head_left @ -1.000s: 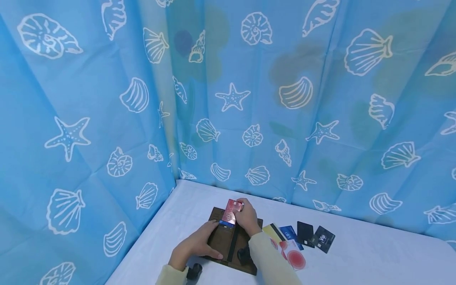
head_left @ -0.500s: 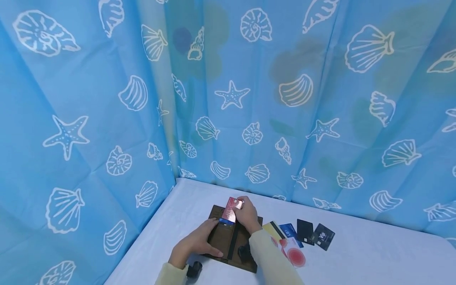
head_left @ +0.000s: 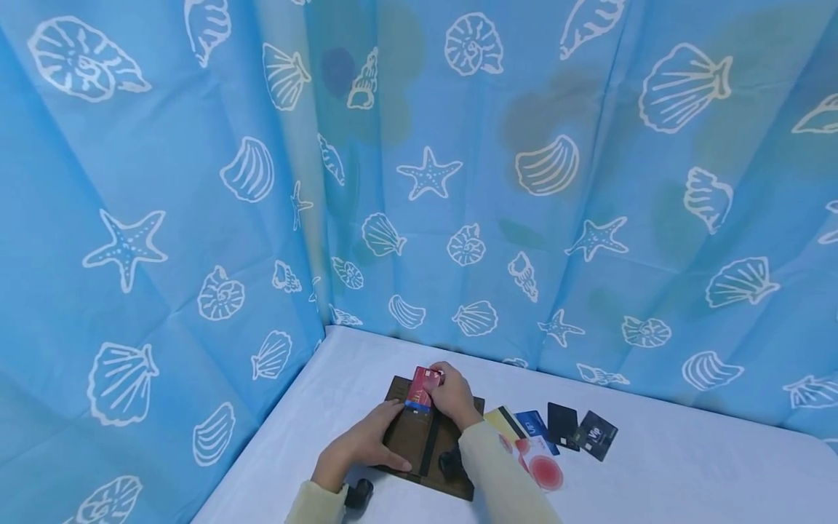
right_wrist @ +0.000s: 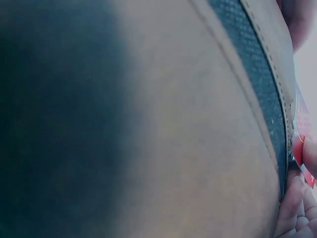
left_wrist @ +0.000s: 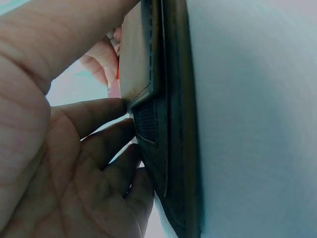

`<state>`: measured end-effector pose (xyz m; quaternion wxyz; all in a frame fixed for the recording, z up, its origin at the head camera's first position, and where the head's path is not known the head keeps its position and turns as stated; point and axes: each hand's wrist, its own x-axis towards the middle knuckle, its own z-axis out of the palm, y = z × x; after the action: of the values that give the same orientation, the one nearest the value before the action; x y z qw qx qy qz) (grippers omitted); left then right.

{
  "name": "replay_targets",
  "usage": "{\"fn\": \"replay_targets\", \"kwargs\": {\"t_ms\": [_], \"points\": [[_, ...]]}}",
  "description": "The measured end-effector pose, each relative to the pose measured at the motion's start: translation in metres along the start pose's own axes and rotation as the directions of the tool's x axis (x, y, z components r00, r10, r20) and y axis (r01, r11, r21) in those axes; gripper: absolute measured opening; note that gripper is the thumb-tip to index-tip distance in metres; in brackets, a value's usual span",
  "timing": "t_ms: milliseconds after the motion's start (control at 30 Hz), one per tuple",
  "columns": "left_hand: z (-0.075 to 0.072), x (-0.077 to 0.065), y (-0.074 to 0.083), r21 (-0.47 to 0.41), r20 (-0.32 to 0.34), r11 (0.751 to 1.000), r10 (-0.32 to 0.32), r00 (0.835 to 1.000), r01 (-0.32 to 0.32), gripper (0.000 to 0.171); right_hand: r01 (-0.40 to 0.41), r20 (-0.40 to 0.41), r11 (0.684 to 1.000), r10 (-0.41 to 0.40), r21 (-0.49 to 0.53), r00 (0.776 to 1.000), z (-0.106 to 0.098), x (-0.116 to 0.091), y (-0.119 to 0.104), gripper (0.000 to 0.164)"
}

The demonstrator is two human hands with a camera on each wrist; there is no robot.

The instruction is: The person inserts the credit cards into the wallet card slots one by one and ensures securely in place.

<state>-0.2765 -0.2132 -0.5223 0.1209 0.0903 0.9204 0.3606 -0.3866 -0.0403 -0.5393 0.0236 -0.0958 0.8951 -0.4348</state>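
A brown wallet (head_left: 448, 445) lies spread out on the white table, a dark band down its middle. Its left panel is under my left hand (head_left: 363, 445), whose thumb and extended fingers press on it. In the left wrist view the fingertips of the left hand (left_wrist: 94, 158) touch the wallet (left_wrist: 141, 49) near a mesh patch. My right hand (head_left: 453, 397) pinches a red card (head_left: 419, 386) by its upper right side. The card stands at the top of the left panel, directly above a blue strip (head_left: 417, 407). The right wrist view shows mostly the wallet (right_wrist: 218, 148) close up.
Right of the wallet lies a loose group of cards: a yellow card (head_left: 500, 421), a blue card (head_left: 533, 422), a card with a red circle (head_left: 545, 469), a black card (head_left: 561, 423) and a black Vip card (head_left: 597, 437). A blue shell-patterned curtain (head_left: 484, 196) stands behind the table (head_left: 687, 466).
The red card has tilted a little in my right hand and sits slightly lower toward the wallet. My left hand has stayed on the wallet.
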Motion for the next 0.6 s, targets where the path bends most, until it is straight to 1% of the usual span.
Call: {"fn": "replay_targets", "kwargs": {"t_ms": [100,300,400,500,600], "points": [[0.0001,0.0007,0.0007,0.006,0.003,1.000,0.002,1.000,-0.003,0.102,0.000,0.023,1.000,0.000,-0.014,1.000,-0.0011,0.0001,0.0015,0.035],[-0.0008,-0.0005,0.0010,0.019,-0.003,1.000,0.012,1.000,-0.012,0.101,0.055,0.041,0.997,-0.053,-0.048,0.998,-0.0033,-0.0028,-0.0009,0.035],[-0.0012,-0.0004,0.0010,0.016,0.000,1.000,0.010,1.000,-0.010,0.102,0.066,0.049,0.997,-0.064,-0.050,0.997,-0.0052,-0.0058,-0.0026,0.035],[-0.0008,0.0004,-0.0001,0.010,0.007,1.000,0.010,1.000,-0.010,0.102,0.062,0.058,0.997,-0.059,-0.046,0.997,-0.0062,-0.0077,-0.0031,0.035],[-0.0003,0.0013,-0.0015,0.013,0.010,1.000,0.025,1.000,-0.025,0.102,0.052,0.060,0.998,-0.049,-0.042,0.997,-0.0062,-0.0082,-0.0019,0.033]]}}
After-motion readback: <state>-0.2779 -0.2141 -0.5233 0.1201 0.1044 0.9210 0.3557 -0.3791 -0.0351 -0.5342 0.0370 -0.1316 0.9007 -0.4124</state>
